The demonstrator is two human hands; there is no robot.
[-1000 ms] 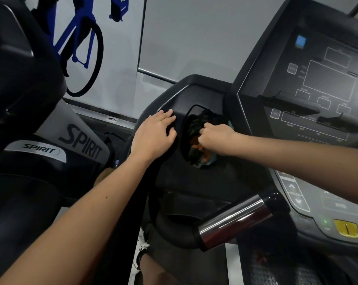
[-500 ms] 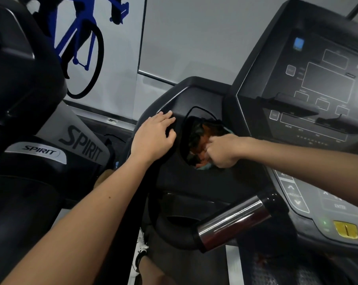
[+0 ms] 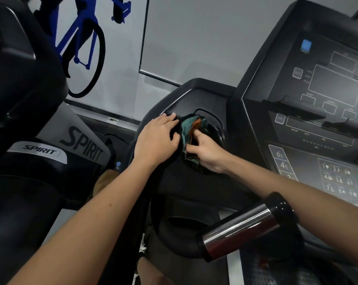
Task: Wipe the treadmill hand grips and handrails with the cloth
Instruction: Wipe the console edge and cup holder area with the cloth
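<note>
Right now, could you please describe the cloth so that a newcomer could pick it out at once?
Start at the treadmill console on the right; just left of it, a black panel holds an oval recess. The cloth is bunched in that recess, gripped by the right hand. It is the only soft, teal-and-orange thing amid black plastic and a chrome hand grip.

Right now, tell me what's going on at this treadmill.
A person is working a cloth in the cup holder. The right hand pinches the bunched teal-and-orange cloth inside the recess. The left hand rests flat on the console beside it. Neither hand touches the chrome grip lower down.
</note>
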